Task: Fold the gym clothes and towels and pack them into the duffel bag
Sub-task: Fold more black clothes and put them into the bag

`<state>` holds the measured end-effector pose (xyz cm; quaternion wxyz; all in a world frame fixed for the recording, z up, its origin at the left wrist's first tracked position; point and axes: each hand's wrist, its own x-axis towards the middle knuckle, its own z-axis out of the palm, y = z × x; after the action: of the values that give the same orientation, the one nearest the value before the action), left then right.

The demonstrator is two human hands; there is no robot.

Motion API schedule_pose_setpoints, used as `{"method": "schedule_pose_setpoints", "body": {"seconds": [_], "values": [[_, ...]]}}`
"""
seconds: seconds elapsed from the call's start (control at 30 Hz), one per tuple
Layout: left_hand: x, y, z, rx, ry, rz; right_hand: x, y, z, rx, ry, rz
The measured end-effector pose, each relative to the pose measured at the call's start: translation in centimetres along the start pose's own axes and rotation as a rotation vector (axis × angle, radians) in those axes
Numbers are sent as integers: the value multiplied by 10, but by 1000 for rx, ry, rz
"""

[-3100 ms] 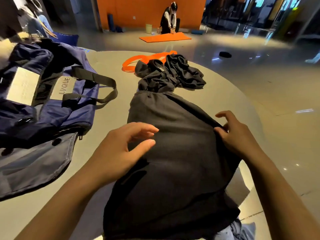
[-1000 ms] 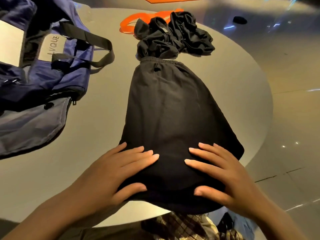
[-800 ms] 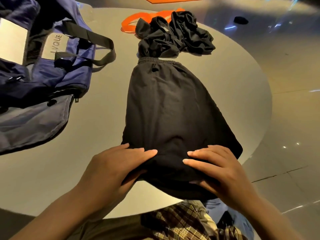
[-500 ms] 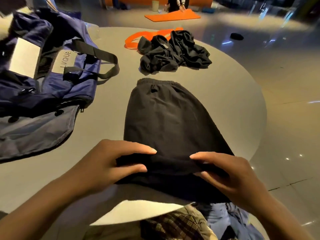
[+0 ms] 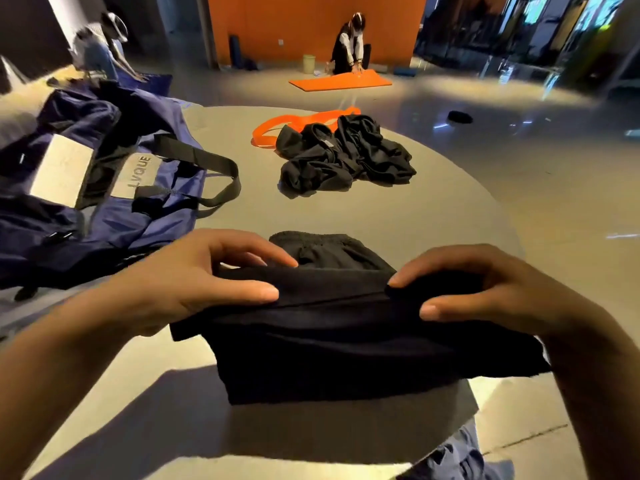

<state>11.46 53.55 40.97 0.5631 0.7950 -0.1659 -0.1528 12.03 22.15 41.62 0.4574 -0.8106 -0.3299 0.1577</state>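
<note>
Orange band (image 5: 277, 128) on table (image 5: 398, 216); orange mat (image 5: 341, 80) beyond.

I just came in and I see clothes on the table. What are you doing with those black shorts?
A person is folding a pair of black shorts on a round table. The left hand and the right hand each pinch the lifted near edge, bringing it over toward the waistband. A crumpled black garment waits farther back beside an orange band. The blue duffel bag lies on the left, with nothing visibly packed yet.
</note>
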Motion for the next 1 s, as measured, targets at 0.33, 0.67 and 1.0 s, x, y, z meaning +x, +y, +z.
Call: {"method": "schedule_pose_setpoints", "body": {"seconds": [0.33,0.67,1.0], "values": [[132,-57,-44,763,641,80,158,113,-44,-579,439,411],[155,-103,-6,944,38,80,135,101,15,-762,416,42],[162,-111,-11,814,181,-31,135,137,35,-501,403,276]]}}
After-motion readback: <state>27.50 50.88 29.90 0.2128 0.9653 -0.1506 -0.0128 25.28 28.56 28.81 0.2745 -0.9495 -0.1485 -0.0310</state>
